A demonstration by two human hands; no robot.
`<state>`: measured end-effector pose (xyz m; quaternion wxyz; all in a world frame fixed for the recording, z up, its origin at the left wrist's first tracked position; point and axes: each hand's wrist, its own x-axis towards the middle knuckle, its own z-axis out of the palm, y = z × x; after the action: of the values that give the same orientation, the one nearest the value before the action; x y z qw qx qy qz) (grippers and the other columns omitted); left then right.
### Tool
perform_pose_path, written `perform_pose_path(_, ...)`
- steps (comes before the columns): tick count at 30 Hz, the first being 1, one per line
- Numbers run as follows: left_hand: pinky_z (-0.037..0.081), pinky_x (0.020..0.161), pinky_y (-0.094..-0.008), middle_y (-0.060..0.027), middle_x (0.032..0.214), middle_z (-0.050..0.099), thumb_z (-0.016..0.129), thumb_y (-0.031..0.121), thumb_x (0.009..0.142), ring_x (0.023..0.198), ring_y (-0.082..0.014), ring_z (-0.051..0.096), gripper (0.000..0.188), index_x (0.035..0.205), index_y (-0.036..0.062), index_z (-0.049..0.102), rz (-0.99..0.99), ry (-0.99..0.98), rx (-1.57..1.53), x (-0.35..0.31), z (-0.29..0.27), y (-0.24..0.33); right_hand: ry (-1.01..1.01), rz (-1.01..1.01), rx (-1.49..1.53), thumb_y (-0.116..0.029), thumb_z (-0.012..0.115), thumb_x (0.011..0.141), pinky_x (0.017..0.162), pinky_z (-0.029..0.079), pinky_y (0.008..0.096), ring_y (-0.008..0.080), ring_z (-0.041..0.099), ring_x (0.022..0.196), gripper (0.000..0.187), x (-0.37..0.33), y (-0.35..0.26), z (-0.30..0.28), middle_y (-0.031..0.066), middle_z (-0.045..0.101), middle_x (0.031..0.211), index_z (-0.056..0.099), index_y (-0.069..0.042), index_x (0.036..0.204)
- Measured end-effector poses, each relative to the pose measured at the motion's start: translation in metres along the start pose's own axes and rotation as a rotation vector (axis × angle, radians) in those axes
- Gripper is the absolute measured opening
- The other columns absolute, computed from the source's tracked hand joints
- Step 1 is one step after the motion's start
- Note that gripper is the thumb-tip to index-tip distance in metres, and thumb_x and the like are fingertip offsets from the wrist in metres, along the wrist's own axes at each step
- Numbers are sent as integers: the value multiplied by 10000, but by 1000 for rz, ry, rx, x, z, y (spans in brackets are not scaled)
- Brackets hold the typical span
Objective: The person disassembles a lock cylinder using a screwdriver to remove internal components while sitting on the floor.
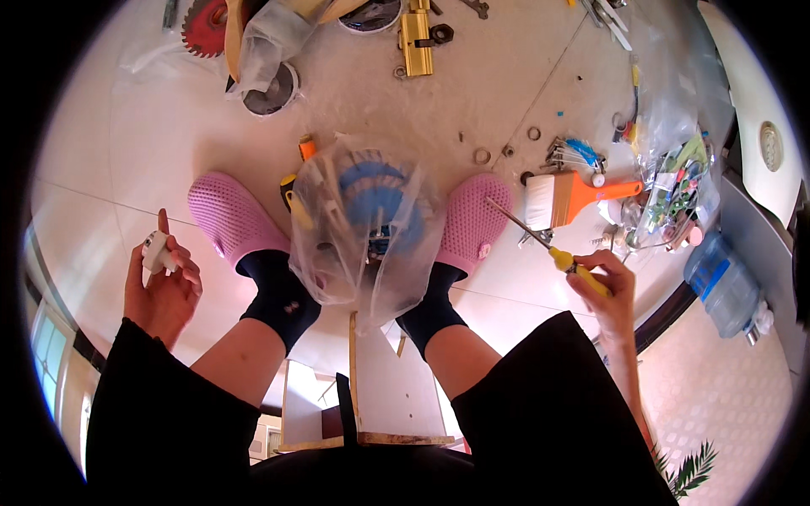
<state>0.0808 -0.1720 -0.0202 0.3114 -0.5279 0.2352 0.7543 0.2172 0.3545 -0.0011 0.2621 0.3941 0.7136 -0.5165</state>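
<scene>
My left hand (pixel 163 297) is raised at the left with its index finger pointing up. Between its thumb and fingers is a small white plug-like piece (pixel 155 251), whose exact kind I cannot make out. At the right, my right hand (pixel 614 295) grips a screwdriver (pixel 580 268) by its yellow handle. The thin metal shaft points up and left, its tip appearing over my right pink clog (pixel 477 215). Between my feet stands a clear plastic bag (pixel 363 278) with blue parts inside, partly hidden by the creased film.
An orange-handled brush (pixel 582 198) lies right of the clog. Beyond it are a bag of small parts (pixel 679 190) and a water jug (pixel 726 287). A brass lock cylinder (pixel 415 42), nuts, rings and a red saw blade (pixel 205 29) lie farther off. My left clog (pixel 236 211) flanks the bag.
</scene>
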Motion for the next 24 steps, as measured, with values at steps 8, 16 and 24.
perform_pose_path(8, 464, 841, -277, 3, 1031, 578, 540, 273, 921, 950, -133, 573, 309, 1197, 139, 571, -22, -21, 12, 4, 4, 0, -114, 327, 752, -122, 647, 861, 441, 359, 171, 62, 526, 633, 131, -20, 72, 34, 54, 593, 827, 575, -54, 947)
perform_pose_path(16, 450, 860, -279, 5, 1020, 571, 498, 277, 939, 944, -128, 562, 304, 1222, 188, 564, -13, -66, 24, 1, 4, 6, -295, 277, 866, -98, 612, 878, 478, 345, 191, 74, 463, 550, 125, -9, 52, 91, 80, 591, 782, 573, -55, 988)
perform_pose_path(24, 453, 818, -288, 3, 979, 595, 480, 270, 934, 878, -144, 554, 298, 1212, 235, 583, 13, 72, -40, 2, 9, -2, -394, 76, 991, -102, 660, 848, 573, 396, 208, 89, 510, 652, 183, -25, 83, 68, 45, 543, 746, 550, -40, 980)
